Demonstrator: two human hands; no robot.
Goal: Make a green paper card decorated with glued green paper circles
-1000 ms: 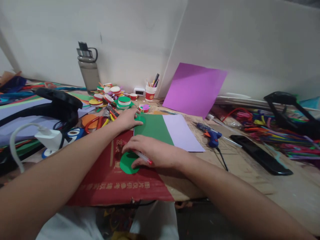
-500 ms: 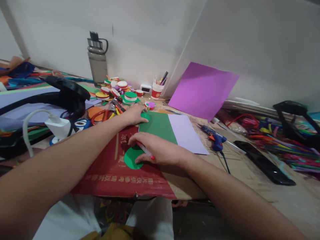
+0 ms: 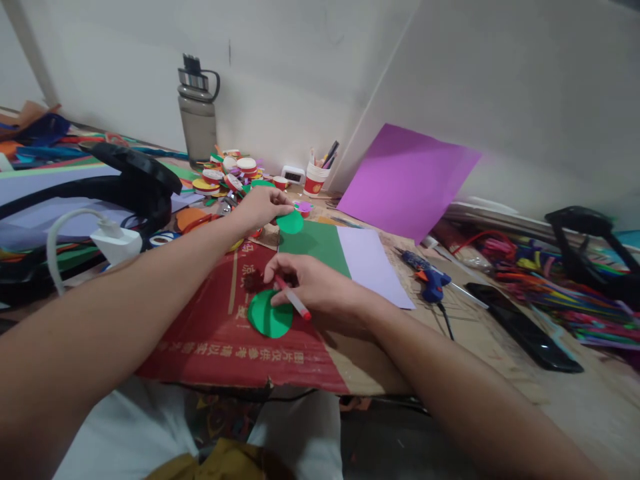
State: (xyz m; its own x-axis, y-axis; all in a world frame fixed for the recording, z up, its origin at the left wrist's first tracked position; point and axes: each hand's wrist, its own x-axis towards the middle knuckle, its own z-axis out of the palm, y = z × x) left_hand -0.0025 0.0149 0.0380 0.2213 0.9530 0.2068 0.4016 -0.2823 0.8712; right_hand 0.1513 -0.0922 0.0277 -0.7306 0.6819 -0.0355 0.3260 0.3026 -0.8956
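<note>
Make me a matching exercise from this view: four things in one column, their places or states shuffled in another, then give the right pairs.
Things
1. Red pen
2. Purple sheet
3. Glue gun
4. Left hand

Places or states
A. Leaning against the wall
B. Pinching a green disc
C. Held in the right hand
D. Lying to the right of the lilac paper

Pairs: 1-C, 2-A, 3-D, 4-B

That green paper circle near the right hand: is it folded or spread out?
Spread out: the green paper circle lies on the red cardboard, its rounded outline showing, no crease visible; the right hand overlaps one edge.
</note>
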